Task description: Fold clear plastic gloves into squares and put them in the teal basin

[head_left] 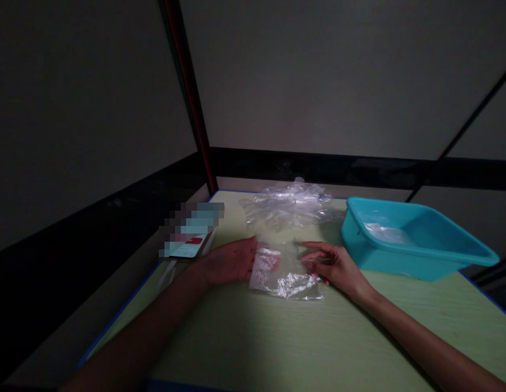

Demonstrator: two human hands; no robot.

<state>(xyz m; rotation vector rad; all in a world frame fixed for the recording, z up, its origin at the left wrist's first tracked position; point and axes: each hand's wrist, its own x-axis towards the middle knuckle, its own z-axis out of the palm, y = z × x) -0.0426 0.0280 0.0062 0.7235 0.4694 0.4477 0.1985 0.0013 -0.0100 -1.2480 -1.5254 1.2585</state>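
A clear plastic bag (288,284) lies in front of me near the middle of the table, its film creased and shiny. My left hand (234,261) is turned palm up at the bag's left side, fingers stretched out and showing through the film; whether they are inside or beneath it I cannot tell. At the right edge of the bag is my right hand (334,268), its fingers apart and slightly bent, the tips touching or very close to the film. Behind both hands, a loose heap of clear plastic bags (294,204) rests at the table's far side.
To the right stands a turquoise plastic basin (400,264) with a flat clear bag (386,233) inside. On the left, a phone with a lit screen (187,245) leans by a white cable (166,276). The pale green table (261,348) has blue edges, with walls behind and left.
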